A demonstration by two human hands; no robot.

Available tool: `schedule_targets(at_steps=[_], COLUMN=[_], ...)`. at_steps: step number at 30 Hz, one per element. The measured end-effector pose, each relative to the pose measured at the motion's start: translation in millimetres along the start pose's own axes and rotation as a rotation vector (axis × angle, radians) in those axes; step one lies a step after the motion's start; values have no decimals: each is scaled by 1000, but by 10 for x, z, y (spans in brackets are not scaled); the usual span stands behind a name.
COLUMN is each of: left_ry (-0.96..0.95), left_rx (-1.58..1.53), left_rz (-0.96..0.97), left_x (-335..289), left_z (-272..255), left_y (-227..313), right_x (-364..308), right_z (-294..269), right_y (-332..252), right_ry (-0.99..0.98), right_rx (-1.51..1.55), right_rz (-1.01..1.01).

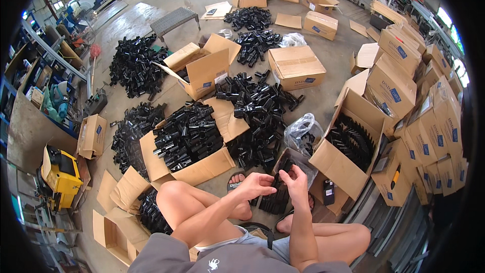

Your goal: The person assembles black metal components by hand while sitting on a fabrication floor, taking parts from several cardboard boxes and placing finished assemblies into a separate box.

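In front of my shins, both hands are raised close together over a small open box. My left hand [256, 186] is closed in a pinch, its fingertips at a small black part [276, 179]. The same part's other side is pinched by the thumb and fingers of my right hand [295, 178]; its exact shape is partly hidden. Below them, black parts stand packed in rows [274, 202] between my feet. A clear plastic bag [303, 132] lies just beyond the right hand. An open carton [323, 157] holding black toothed strips [349, 144] stands to the right.
Loose black parts [257, 116] are heaped ahead, with more piles [132, 65] at the left. An open carton [204, 168] full of parts sits left of centre. Stacked cartons [429, 121] line the right side. A yellow machine [63, 179] stands far left, a low metal bench [174, 21] ahead.
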State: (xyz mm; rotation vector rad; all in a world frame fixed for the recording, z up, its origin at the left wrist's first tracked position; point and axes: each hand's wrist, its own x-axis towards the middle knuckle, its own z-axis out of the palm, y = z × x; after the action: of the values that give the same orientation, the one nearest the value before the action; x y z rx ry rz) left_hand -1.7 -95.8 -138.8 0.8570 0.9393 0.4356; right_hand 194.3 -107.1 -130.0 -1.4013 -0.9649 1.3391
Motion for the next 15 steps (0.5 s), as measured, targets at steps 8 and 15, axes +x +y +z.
schedule_targets(at_steps=[8, 15], left_ry=[9, -81], left_rx=[244, -279], left_rz=[64, 27], left_x=[0, -78], left_z=[-63, 178], left_y=[-67, 41], right_x=[-28, 18], right_z=[91, -16], right_y=[-48, -143], right_ry=[-20, -52], right_rx=[-3, 20], right_rz=[-10, -40])
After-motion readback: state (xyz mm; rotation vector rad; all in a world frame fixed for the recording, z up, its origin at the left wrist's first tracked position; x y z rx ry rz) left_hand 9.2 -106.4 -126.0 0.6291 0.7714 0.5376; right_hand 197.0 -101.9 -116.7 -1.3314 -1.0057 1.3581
